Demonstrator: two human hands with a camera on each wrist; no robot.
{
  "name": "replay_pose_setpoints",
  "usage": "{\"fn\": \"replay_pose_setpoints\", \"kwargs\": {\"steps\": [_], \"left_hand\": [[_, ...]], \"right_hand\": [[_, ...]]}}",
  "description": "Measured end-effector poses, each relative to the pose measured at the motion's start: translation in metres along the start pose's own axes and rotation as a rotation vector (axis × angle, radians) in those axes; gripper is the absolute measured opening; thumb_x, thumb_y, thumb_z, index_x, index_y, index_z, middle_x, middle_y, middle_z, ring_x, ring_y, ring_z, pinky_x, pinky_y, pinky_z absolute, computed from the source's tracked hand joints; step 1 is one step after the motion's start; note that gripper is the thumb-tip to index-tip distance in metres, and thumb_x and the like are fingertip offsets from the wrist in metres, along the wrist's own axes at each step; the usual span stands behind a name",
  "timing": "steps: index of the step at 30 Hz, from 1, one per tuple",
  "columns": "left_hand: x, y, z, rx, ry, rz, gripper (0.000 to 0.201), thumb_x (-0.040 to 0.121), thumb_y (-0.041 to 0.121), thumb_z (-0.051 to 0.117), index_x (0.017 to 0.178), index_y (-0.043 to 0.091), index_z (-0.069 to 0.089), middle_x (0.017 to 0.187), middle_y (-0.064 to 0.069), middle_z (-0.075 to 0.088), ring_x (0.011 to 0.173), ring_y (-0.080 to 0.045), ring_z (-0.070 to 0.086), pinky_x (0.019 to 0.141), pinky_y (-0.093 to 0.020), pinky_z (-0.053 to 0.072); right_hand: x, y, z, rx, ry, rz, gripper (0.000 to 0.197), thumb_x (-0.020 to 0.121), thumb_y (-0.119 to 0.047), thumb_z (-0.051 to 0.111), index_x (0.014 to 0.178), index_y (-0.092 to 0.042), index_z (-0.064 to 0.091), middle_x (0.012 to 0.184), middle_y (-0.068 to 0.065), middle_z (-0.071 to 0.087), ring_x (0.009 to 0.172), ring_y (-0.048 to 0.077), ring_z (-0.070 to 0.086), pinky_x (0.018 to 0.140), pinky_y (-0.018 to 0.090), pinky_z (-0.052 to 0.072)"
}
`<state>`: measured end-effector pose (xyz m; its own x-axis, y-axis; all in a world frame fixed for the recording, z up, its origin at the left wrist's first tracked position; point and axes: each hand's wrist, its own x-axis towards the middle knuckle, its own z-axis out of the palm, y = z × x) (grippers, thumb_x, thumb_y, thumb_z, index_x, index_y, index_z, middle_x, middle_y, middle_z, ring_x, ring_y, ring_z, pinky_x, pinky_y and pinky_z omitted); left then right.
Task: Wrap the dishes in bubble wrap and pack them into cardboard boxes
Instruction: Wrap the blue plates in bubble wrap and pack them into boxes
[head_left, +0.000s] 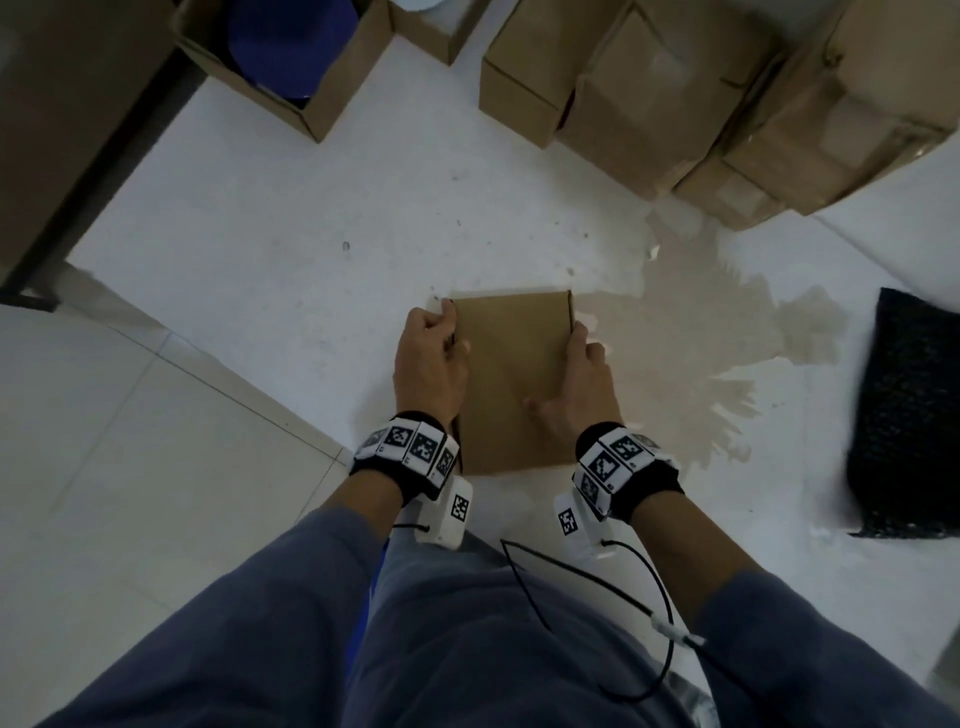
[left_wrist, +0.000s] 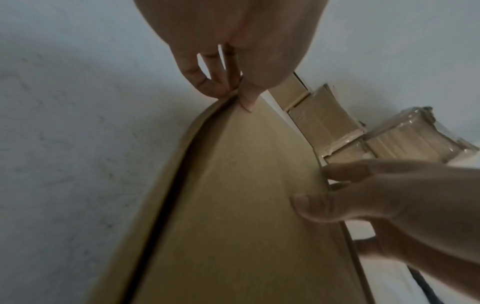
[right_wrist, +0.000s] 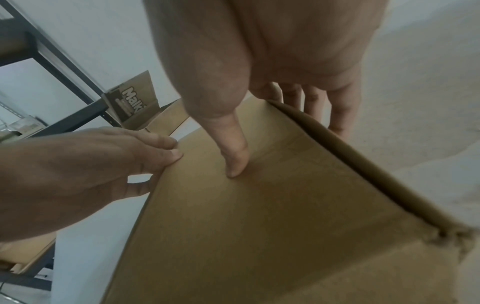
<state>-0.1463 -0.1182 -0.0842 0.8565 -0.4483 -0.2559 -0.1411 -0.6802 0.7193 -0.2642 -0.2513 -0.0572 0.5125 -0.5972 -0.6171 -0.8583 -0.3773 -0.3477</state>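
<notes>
A flattened brown cardboard box is held just over the white floor in front of me. My left hand pinches its left edge near the far corner; the left wrist view shows the thumb and fingers closed on the two cardboard layers. My right hand grips the right edge, with the thumb pressed flat on the top panel and the fingers wrapped down the side. No dishes are in sight.
An open box holding something blue stands at the far left, beside a dark shelf frame. Several taped boxes are stacked at the far right. Dark bubble wrap lies to the right, past a brownish floor stain.
</notes>
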Motion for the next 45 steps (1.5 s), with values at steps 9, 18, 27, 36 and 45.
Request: {"fn": "replay_pose_setpoints", "kwargs": {"steps": [9, 18, 27, 36, 45], "left_hand": [[-0.020, 0.010, 0.002, -0.199, 0.161, -0.248, 0.035, 0.088, 0.025, 0.071, 0.121, 0.015, 0.063, 0.105, 0.000, 0.061, 0.094, -0.015, 0.062, 0.085, -0.029, 0.053], [-0.053, 0.009, -0.001, -0.018, 0.169, -0.189, 0.036, 0.083, 0.023, 0.076, 0.118, 0.016, 0.070, 0.099, -0.005, 0.069, 0.091, -0.020, 0.067, 0.083, -0.034, 0.055], [-0.049, 0.020, -0.006, -0.017, 0.175, -0.330, 0.028, 0.077, 0.029, 0.080, 0.102, 0.022, 0.068, 0.092, -0.002, 0.073, 0.088, -0.020, 0.067, 0.079, -0.028, 0.052], [-0.068, 0.016, -0.007, -0.089, -0.096, -0.420, 0.048, 0.085, 0.034, 0.074, 0.122, 0.011, 0.053, 0.118, -0.009, 0.063, 0.107, -0.028, 0.060, 0.090, -0.035, 0.051], [-0.067, 0.043, -0.018, -0.146, -0.180, -0.370, 0.034, 0.085, 0.027, 0.070, 0.103, 0.016, 0.043, 0.097, -0.006, 0.061, 0.092, -0.028, 0.063, 0.076, -0.043, 0.056]], "right_hand": [[-0.008, 0.011, -0.002, 0.095, 0.005, -0.002, 0.114, 0.072, -0.039, 0.082, 0.152, -0.034, 0.002, 0.140, 0.008, 0.033, 0.126, 0.033, 0.040, 0.101, 0.052, 0.044], [-0.017, 0.018, 0.001, 0.037, 0.097, 0.029, 0.099, 0.071, -0.054, 0.079, 0.149, -0.033, 0.022, 0.123, 0.007, 0.039, 0.111, 0.032, 0.052, 0.090, 0.049, 0.052], [-0.017, 0.017, -0.002, -0.038, 0.079, -0.060, 0.101, 0.078, -0.051, 0.075, 0.153, -0.024, 0.013, 0.139, 0.011, 0.033, 0.125, 0.033, 0.043, 0.093, 0.047, 0.047], [-0.033, 0.045, 0.001, 0.090, 0.022, -0.047, 0.073, 0.078, -0.062, 0.066, 0.134, -0.023, 0.040, 0.122, 0.008, 0.049, 0.109, 0.035, 0.056, 0.089, 0.045, 0.051], [-0.040, 0.054, -0.009, 0.275, 0.002, -0.098, 0.090, 0.082, -0.042, 0.071, 0.154, -0.022, 0.021, 0.126, 0.011, 0.041, 0.115, 0.035, 0.050, 0.099, 0.041, 0.046]]}}
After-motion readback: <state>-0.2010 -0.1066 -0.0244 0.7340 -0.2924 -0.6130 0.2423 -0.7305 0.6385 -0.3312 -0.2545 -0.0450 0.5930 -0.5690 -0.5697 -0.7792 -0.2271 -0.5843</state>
